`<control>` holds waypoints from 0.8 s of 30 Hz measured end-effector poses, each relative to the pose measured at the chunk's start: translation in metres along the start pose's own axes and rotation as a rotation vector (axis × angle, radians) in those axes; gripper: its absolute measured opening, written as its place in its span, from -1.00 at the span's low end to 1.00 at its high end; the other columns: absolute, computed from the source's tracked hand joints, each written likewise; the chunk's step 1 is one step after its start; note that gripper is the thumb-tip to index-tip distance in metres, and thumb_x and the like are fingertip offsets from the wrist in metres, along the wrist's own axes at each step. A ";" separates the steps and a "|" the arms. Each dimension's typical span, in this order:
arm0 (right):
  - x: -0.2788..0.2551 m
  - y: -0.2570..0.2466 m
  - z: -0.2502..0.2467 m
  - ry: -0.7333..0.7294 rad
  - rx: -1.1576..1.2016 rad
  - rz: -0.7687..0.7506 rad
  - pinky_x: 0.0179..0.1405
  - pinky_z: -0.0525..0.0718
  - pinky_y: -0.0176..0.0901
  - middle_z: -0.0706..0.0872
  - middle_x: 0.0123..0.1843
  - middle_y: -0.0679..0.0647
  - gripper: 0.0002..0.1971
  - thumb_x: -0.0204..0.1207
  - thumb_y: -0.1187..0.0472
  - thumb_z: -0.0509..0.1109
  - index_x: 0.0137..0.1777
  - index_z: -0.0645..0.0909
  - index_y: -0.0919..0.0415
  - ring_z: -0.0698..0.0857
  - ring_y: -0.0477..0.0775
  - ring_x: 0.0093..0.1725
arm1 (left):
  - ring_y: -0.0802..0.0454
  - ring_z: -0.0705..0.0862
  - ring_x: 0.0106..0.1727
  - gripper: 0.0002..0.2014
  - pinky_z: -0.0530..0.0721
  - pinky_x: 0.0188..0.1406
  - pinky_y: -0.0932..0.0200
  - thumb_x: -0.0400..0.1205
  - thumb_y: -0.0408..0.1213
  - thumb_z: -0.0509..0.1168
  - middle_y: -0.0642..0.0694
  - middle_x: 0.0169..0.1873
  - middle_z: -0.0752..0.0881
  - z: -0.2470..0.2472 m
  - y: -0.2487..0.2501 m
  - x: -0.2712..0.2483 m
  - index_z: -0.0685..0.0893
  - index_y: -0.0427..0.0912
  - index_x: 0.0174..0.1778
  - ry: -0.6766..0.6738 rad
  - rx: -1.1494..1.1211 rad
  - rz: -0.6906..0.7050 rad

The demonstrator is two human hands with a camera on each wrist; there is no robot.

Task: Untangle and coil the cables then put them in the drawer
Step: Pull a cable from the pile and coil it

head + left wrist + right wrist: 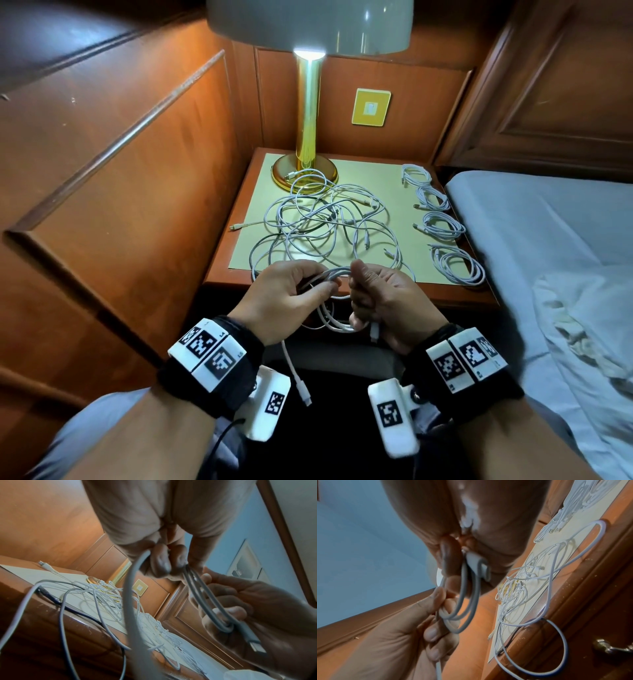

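Now the half-wound cable (334,301) hangs between both hands off the nightstand's (236,260) front edge, left hand (284,298) pinching its loops, right hand (383,301) clasping the plug end.

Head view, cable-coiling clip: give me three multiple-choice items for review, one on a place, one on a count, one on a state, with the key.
1. Where do the finished coils lie on the nightstand?
A. Along the edge by the bed
B. Around the lamp base
C. On the bed sheet

2. How many finished coils lie there?
A. Two
B. Four
C. Six

3. What is the state of the cable in hand?
A. Lying loose on the mat
B. Looped and held by both hands
C. Plugged into the wall plate

Key:
1 A, the coils sit in a row on the side of the nightstand nearest the bed.
2 B, four separate bundles show in that row.
3 B, the left hand and right hand each grip its loops, in front of the tangled pile.
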State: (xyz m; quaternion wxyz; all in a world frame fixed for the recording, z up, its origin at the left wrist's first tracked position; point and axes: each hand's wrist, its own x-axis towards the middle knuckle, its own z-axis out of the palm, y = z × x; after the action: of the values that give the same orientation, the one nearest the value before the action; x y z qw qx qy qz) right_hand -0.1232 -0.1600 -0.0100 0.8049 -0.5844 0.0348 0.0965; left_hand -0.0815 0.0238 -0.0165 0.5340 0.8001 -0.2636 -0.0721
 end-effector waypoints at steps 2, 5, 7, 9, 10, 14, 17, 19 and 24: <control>0.001 -0.001 0.001 0.020 -0.002 0.012 -0.59 0.44 -0.20 0.20 -0.51 -0.02 -0.67 0.59 -0.02 0.28 -0.28 0.46 0.20 0.19 -0.08 -0.61 | -0.13 0.79 -0.12 -0.78 0.73 -0.02 -0.25 0.62 -0.05 0.42 -0.08 -0.19 0.83 0.000 0.000 0.000 0.81 -0.10 0.02 -0.007 -0.029 -0.009; 0.000 -0.003 0.003 0.019 0.054 0.043 -0.62 0.39 -0.25 0.20 -0.53 -0.06 -0.68 0.57 -0.04 0.26 -0.25 0.39 0.20 0.18 -0.10 -0.62 | 0.04 0.82 0.08 -0.76 0.74 0.22 -0.13 0.62 -0.18 0.44 0.01 0.00 0.86 0.002 0.002 0.000 0.79 -0.12 0.18 -0.007 -0.096 0.004; -0.001 -0.004 0.004 0.012 0.080 0.039 -0.61 0.39 -0.25 0.18 -0.52 -0.04 -0.68 0.57 -0.03 0.25 -0.24 0.38 0.20 0.17 -0.10 -0.62 | 0.12 0.81 0.11 -0.78 0.73 0.26 -0.05 0.64 -0.26 0.45 0.06 0.03 0.86 0.002 0.002 0.001 0.80 -0.13 0.20 0.029 -0.082 0.028; -0.001 -0.006 0.005 -0.007 0.088 0.044 -0.56 0.42 -0.20 0.18 -0.51 0.00 -0.69 0.62 0.01 0.25 -0.24 0.41 0.22 0.19 -0.09 -0.62 | 0.16 0.80 0.12 -0.77 0.73 0.27 -0.01 0.65 -0.32 0.44 0.08 0.04 0.86 0.002 0.001 0.001 0.81 -0.13 0.21 0.069 -0.074 0.046; -0.001 -0.007 0.005 -0.018 0.090 0.055 -0.52 0.43 -0.18 0.21 -0.50 0.02 -0.69 0.67 0.04 0.22 -0.24 0.43 0.23 0.21 -0.07 -0.62 | 0.16 0.80 0.13 -0.76 0.73 0.27 -0.01 0.64 -0.31 0.44 0.07 0.05 0.86 0.002 0.001 0.001 0.81 -0.13 0.23 0.088 -0.062 0.066; -0.003 -0.010 0.005 -0.047 0.110 0.101 -0.46 0.37 -0.16 0.25 -0.49 0.04 -0.65 0.71 0.09 0.14 -0.32 0.38 0.18 0.19 -0.07 -0.63 | 0.08 0.79 0.10 -0.68 0.75 0.17 0.01 0.60 -0.21 0.45 0.00 0.05 0.82 0.004 -0.003 0.002 0.79 -0.11 0.28 0.145 -0.005 0.143; -0.001 -0.010 0.005 0.024 0.240 0.119 -0.48 0.29 -0.17 0.24 -0.54 -0.04 -0.60 0.73 0.03 0.12 -0.37 0.32 0.10 0.16 -0.08 -0.63 | 0.11 0.76 -0.10 -0.68 0.75 -0.04 0.14 0.60 -0.17 0.50 0.00 0.01 0.80 0.001 -0.001 0.002 0.79 0.00 0.28 0.169 -0.051 0.098; 0.001 -0.014 0.000 0.138 0.341 0.071 -0.50 0.28 -0.19 0.24 -0.56 -0.07 -0.60 0.73 0.01 0.15 -0.37 0.32 0.05 0.17 -0.08 -0.65 | -0.09 0.78 -0.17 -0.75 0.76 -0.15 0.27 0.63 -0.26 0.48 0.00 0.04 0.83 -0.006 -0.002 0.004 0.82 0.03 0.21 0.233 -0.055 0.037; 0.003 -0.019 -0.022 0.403 0.316 -0.142 -0.48 0.39 -0.15 0.24 -0.52 -0.07 -0.64 0.77 -0.02 0.14 -0.28 0.34 0.06 0.21 -0.05 -0.58 | 0.22 0.76 -0.03 -0.79 0.58 -0.03 0.59 0.61 -0.36 0.48 0.09 -0.01 0.84 -0.024 -0.014 0.004 0.87 0.04 0.06 0.353 0.168 -0.043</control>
State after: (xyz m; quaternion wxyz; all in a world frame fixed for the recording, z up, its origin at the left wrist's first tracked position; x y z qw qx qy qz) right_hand -0.1156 -0.1859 0.0008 0.8678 -0.4598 0.1678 -0.0850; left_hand -0.0634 0.0451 -0.0180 0.5018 0.8474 -0.1539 0.0802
